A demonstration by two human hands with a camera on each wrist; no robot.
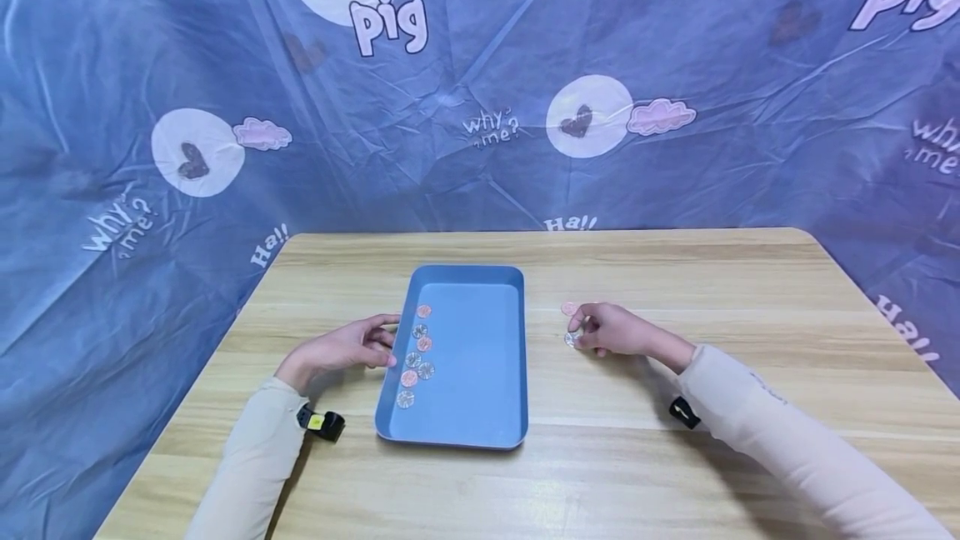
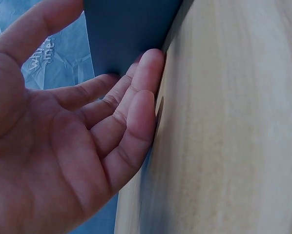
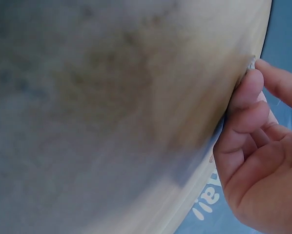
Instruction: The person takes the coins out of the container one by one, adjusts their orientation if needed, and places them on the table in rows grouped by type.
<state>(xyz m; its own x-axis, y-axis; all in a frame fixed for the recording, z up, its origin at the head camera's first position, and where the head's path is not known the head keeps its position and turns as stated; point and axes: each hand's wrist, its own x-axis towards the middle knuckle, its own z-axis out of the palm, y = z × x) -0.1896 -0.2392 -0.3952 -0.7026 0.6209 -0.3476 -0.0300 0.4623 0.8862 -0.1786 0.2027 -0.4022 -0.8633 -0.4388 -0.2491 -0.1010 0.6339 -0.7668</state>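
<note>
A blue rectangular tray (image 1: pixel 480 357) lies on the table, with several silver and copper-coloured coins (image 1: pixel 426 371) along its left side. My left hand (image 1: pixel 348 348) is at the tray's left wall, thumb tip by the rim. In the left wrist view its loosely bent fingers (image 2: pixel 145 73) rest low against the outer wall, close over the wood. To the right of the tray, my right hand (image 1: pixel 618 330) pinches a silver coin (image 1: pixel 572 340) between thumb and forefinger, right at the tabletop. The coin's edge (image 3: pixel 252 63) peeks out between the fingertips in the right wrist view.
One copper-coloured coin (image 1: pixel 568 308) lies on the wooden table (image 1: pixel 675 265) just beyond my right fingertips. A blue printed cloth (image 1: pixel 480 173) hangs behind the table and down its sides. Black straps (image 1: pixel 322 423) sit at both wrists.
</note>
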